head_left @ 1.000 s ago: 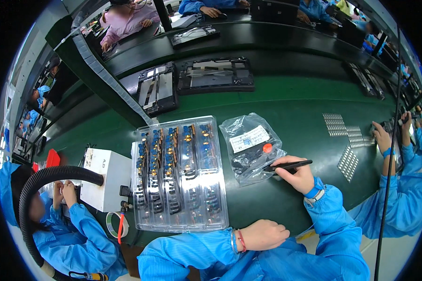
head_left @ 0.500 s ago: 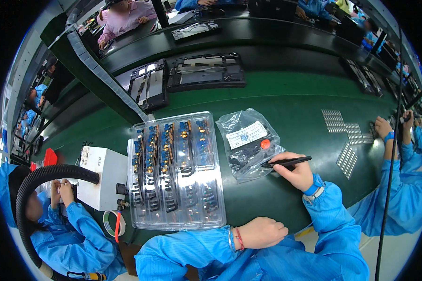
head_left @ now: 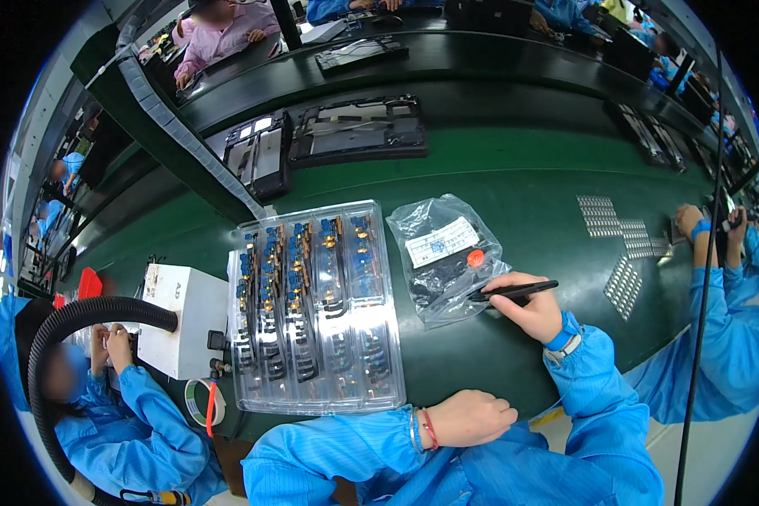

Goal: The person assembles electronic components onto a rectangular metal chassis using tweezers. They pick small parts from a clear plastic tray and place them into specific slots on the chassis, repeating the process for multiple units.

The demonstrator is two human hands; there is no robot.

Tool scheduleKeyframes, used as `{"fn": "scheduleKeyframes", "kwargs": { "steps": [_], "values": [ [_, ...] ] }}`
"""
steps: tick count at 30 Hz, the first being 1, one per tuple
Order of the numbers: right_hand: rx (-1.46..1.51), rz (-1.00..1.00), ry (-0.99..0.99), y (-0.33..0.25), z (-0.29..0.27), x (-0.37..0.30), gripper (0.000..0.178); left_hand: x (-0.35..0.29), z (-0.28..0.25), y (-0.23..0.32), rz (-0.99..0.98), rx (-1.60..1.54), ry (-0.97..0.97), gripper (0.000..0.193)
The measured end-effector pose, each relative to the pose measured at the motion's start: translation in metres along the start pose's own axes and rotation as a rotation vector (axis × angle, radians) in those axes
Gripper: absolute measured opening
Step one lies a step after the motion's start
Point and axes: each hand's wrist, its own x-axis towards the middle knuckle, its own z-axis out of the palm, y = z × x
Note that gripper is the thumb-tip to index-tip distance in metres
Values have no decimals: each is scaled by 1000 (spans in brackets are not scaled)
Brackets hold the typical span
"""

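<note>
My right hand (head_left: 531,310) is closed around slim black tweezers (head_left: 519,292), whose tip points left over the lower edge of a clear plastic bag (head_left: 426,291). Inside the bag are dark parts, and it bears a white printed label (head_left: 442,243) and a round red sticker (head_left: 476,258). My left hand (head_left: 474,418) rests at the table's near edge, fingers curled in, nothing visible in them. To the left of the bag lies a clear plastic tray (head_left: 394,354), its columns holding several small flex-cable parts (head_left: 299,278) with blue and gold ends.
A white box (head_left: 177,295) with a black corrugated hose (head_left: 84,312) stands left of the tray, beside a co-worker. Sheets of small silvery pieces (head_left: 624,288) lie at right near another worker's hands. Open device housings (head_left: 358,131) sit on the far line. A post slants behind the tray.
The device housings on the far line have shifted left, while a farther one has moved right. The right-hand worker's hands have moved slightly. My own hands hold nearly the same position.
</note>
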Motion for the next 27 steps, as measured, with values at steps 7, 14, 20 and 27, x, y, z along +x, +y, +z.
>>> {"fn": "scheduleKeyframes", "kwargs": {
  "steps": [7, 14, 20, 27],
  "values": [
    [12, 9, 3, 1, -1, 0, 18, 2, -3, 1, 4, -3, -6, 15],
    [5, 14, -10, -1, 1, 0, 18, 0, -2, 1, 0, -2, -15, 16],
    [31, 19, -6, 1, 1, -2, 18, 1, -3, 2, -13, 11, -29, 15],
    [15, 5, -22, 2, -2, 1, 18, 3, -6, 2, 8, 61, -69, 16]
  ]
}}
